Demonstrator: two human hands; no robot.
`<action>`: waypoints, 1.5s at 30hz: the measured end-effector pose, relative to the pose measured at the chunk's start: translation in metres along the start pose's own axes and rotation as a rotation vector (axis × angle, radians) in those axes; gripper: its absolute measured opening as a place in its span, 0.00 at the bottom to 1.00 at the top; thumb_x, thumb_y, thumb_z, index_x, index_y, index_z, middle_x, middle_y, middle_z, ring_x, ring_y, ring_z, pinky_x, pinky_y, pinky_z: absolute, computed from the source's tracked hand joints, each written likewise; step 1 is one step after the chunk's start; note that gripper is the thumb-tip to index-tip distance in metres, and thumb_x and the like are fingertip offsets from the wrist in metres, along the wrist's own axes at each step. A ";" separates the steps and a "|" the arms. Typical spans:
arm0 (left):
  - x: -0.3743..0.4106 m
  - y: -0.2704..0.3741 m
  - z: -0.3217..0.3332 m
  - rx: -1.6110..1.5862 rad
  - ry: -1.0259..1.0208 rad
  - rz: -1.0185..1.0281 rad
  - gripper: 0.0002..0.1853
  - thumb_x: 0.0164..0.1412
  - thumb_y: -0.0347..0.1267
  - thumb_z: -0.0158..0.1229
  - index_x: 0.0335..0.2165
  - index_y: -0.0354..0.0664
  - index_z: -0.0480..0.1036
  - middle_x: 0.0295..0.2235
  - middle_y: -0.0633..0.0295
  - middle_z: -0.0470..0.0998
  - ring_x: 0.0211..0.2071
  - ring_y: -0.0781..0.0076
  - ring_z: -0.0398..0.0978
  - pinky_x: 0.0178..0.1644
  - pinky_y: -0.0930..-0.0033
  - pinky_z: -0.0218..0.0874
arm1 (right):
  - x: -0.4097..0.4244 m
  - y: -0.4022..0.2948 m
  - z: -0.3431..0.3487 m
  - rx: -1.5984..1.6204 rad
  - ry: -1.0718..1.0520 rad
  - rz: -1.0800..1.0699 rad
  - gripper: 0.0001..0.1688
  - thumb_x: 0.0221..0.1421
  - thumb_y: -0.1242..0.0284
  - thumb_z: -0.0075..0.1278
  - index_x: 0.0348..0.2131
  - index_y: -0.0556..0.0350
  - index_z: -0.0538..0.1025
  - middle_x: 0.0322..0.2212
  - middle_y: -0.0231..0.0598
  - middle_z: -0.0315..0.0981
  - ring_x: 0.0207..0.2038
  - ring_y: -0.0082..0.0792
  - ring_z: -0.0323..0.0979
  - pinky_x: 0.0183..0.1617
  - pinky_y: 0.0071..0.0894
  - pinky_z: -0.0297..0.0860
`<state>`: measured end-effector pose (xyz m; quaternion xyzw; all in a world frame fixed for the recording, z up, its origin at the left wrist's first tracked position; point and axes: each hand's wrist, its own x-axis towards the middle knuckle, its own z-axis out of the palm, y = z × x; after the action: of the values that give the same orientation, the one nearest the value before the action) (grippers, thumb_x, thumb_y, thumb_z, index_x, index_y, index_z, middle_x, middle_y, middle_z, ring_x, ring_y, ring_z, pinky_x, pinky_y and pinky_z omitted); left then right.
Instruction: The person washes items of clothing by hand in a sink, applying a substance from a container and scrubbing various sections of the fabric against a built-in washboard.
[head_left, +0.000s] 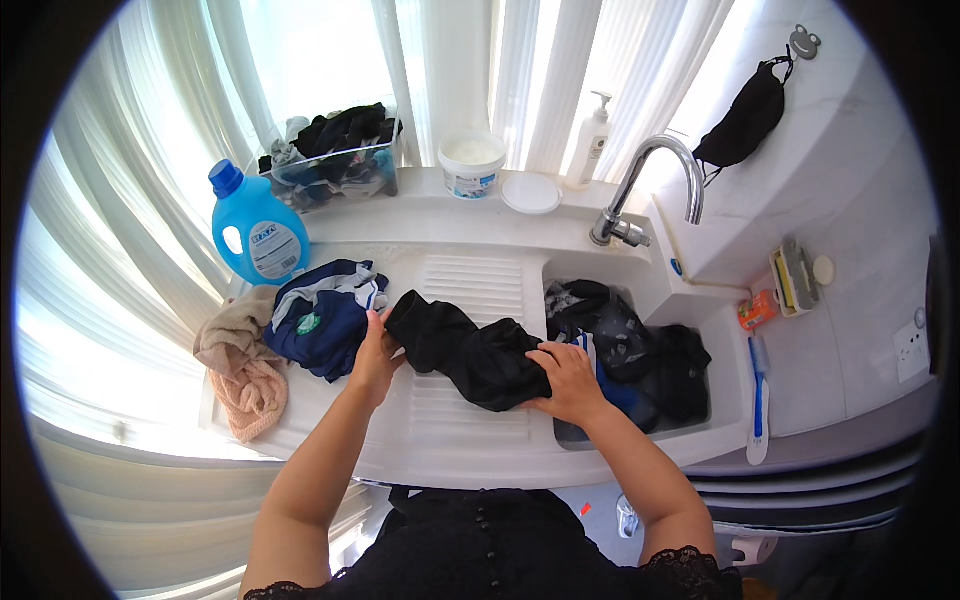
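Note:
A black garment, bunched up, lies across the ribbed washboard of a white laundry sink. My left hand grips its rolled left end, and my right hand holds its right end beside the basin edge. Dark and blue clothes lie in water in the sink basin to the right. Left of my left hand is a navy and grey garment with a green patch. Beyond it are a beige cloth and a pink cloth.
A blue detergent bottle, a clear bin of clothes, a white tub of powder, its lid and a pump bottle line the back. A chrome faucet arches over the ledge; a blue brush lies at right.

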<state>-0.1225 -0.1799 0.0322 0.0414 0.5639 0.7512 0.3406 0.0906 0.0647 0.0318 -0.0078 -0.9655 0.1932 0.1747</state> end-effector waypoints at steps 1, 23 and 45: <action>-0.007 -0.002 0.003 0.006 -0.006 0.025 0.39 0.63 0.56 0.45 0.61 0.39 0.52 0.55 0.58 0.65 0.57 0.65 0.62 0.61 0.62 0.50 | -0.002 -0.004 -0.001 0.006 0.030 0.030 0.45 0.27 0.58 0.70 0.48 0.47 0.70 0.49 0.40 0.61 0.54 0.46 0.59 0.60 0.46 0.53; 0.017 0.008 0.065 -0.073 -0.097 0.166 0.34 0.61 0.32 0.56 0.62 0.48 0.53 0.53 0.57 0.65 0.51 0.67 0.66 0.57 0.67 0.55 | 0.103 -0.015 -0.023 1.348 0.199 0.763 0.20 0.57 0.71 0.55 0.46 0.64 0.74 0.38 0.37 0.75 0.40 0.24 0.71 0.46 0.24 0.66; 0.045 -0.030 0.162 -0.039 -0.228 -0.148 0.28 0.54 0.32 0.62 0.52 0.42 0.61 0.45 0.56 0.69 0.49 0.65 0.67 0.47 0.65 0.63 | 0.006 0.033 -0.028 0.008 -0.179 0.460 0.50 0.39 0.67 0.55 0.62 0.30 0.57 0.27 0.49 0.72 0.34 0.51 0.73 0.39 0.46 0.71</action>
<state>-0.0705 -0.0177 0.0499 0.0780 0.5083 0.7252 0.4579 0.0924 0.1058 0.0459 -0.2098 -0.9491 0.2315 0.0400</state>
